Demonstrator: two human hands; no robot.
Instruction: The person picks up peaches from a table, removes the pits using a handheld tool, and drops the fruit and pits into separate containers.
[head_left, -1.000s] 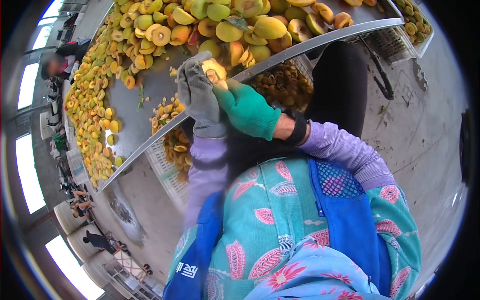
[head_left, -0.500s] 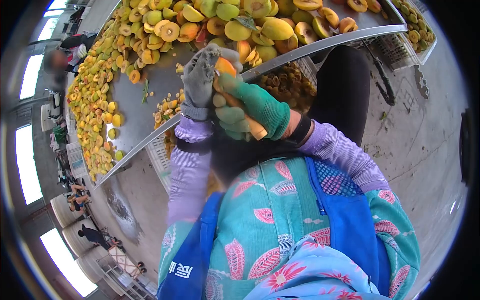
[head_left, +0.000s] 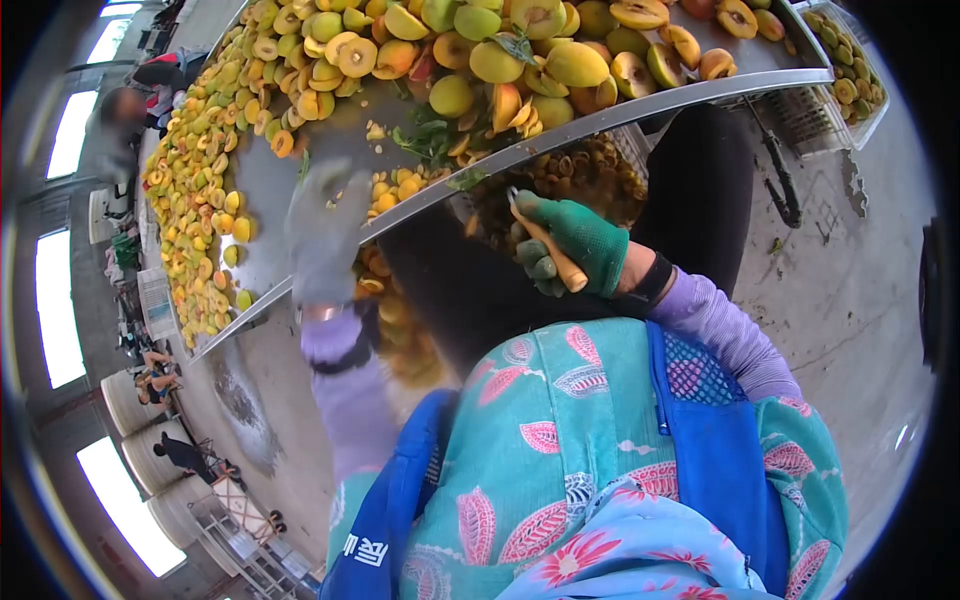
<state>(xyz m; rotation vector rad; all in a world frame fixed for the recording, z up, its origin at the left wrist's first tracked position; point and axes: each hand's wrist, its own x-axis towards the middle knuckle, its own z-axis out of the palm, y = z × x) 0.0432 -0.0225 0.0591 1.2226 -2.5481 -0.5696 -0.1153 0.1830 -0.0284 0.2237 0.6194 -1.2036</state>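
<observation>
My right hand (head_left: 575, 245), in a green and grey glove, is wrapped round the wooden handle of a small pitting knife (head_left: 552, 248). The tool's short metal tip points up and left, just below the table's front rim. My left hand (head_left: 325, 230), in a grey glove, is smeared by motion over the table edge at left, so its fingers and anything in them do not show clearly. Halved and whole peach-like fruit (head_left: 575, 65), yellow, green and orange, lie heaped on the metal table (head_left: 265, 185) beyond both hands.
Under the table rim stands a crate of dark fruit pieces or pits (head_left: 590, 175). Cut yellow pieces (head_left: 400, 340) lie below my left arm. A white crate of fruit (head_left: 845, 85) is at far right. Other people (head_left: 185, 455) and large white tubs (head_left: 130, 405) are at left.
My hands have parted. The left moved left and down toward the table edge, away from the orange fruit piece it held. The right moved right and slightly down with the knife.
</observation>
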